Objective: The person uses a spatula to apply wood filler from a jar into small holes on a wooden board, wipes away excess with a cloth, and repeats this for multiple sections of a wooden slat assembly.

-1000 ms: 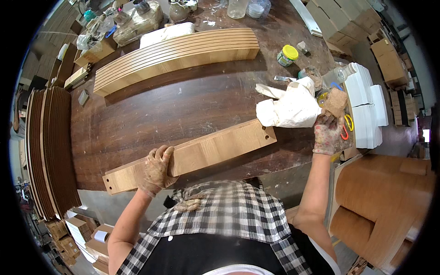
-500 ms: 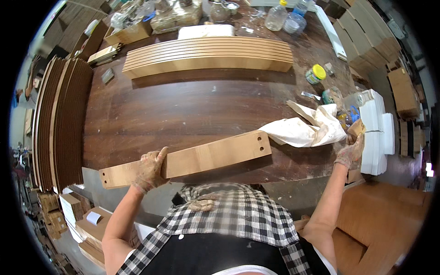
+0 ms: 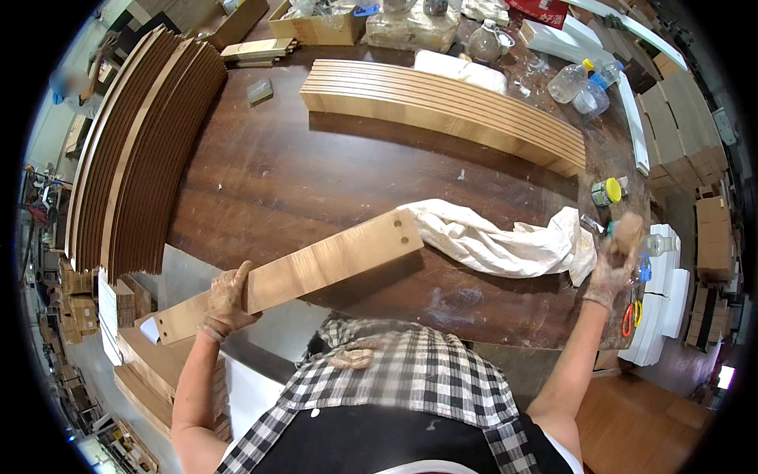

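Observation:
My left hand (image 3: pixel 227 304), in a stained thin glove, is closed round the lower edge of a flat wooden board (image 3: pixel 316 268), thumb on top. Dark round holes mark the board's ends. It lies slanted, its left end out past the table's front edge and its right end against a crumpled white cloth (image 3: pixel 489 243). Over at the right side of the table, my gloved right hand (image 3: pixel 609 270) is closed on a small tan block (image 3: pixel 628 231), smeared by motion. That hand is beside the cloth's right end, among bottles.
Grooved boards (image 3: pixel 442 110) stand in a row at the back of the brown table (image 3: pixel 260 182). A tall stack of boards (image 3: pixel 142 150) is on the left. On the right are a yellow-lidded jar (image 3: pixel 606 192), clear bottles (image 3: pixel 570 83) and orange-handled scissors (image 3: pixel 632 316).
The view has turned, so the table appears rotated. My right hand has lifted the tan block off from beside the bottles. My left hand keeps its grip on the board, which now slants more steeply.

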